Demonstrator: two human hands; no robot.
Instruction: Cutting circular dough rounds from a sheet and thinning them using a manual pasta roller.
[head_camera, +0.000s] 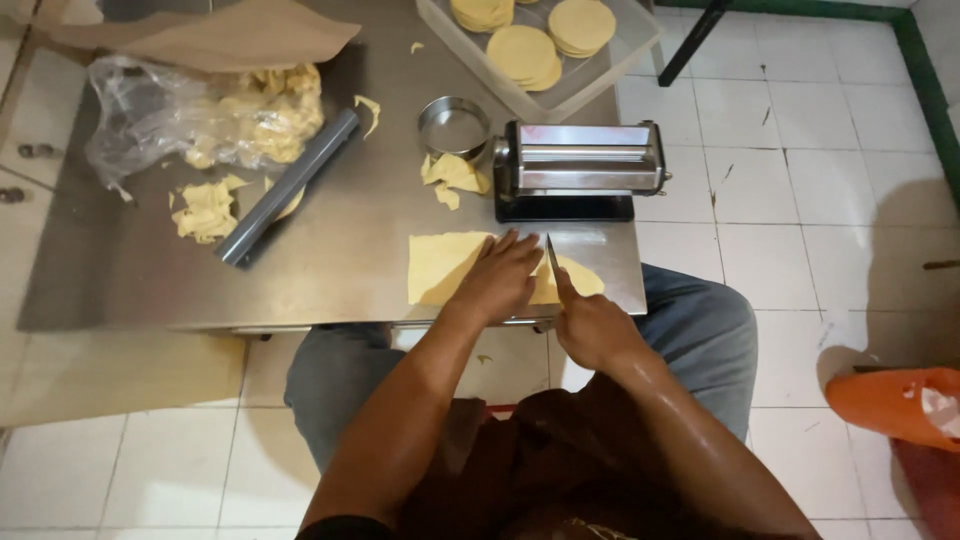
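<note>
Left hand: the left hand (500, 275) lies flat, fingers spread and pressing down on the dough sheet (445, 265), holding nothing.
Right hand: the right hand (592, 325) is clamped around the handle of a knife (552, 255), whose blade points away from the person and stands on the dough just beside the left hand's fingertips.
Dough sheet: a flat pale yellow sheet at the near edge of the tabletop (340, 260), toward its near right corner, straight-cut on its left side and rounded on the right.
Pasta roller: a shiny metal pasta roller (580, 160) stands just behind the sheet, by the right edge.
Ring cutter: a round metal ring cutter (453, 127) sits left of the roller, with dough scraps (452, 176) beside it.
Rolling pin: a grey rolling pin (290, 185) lies aslant toward the middle left.
Plastic bag: a clear plastic bag (150, 115) with more dough is at the far left.
Tray: a clear tray (590, 85) at the far right corner holds stacks of dough rounds (525, 52).
</note>
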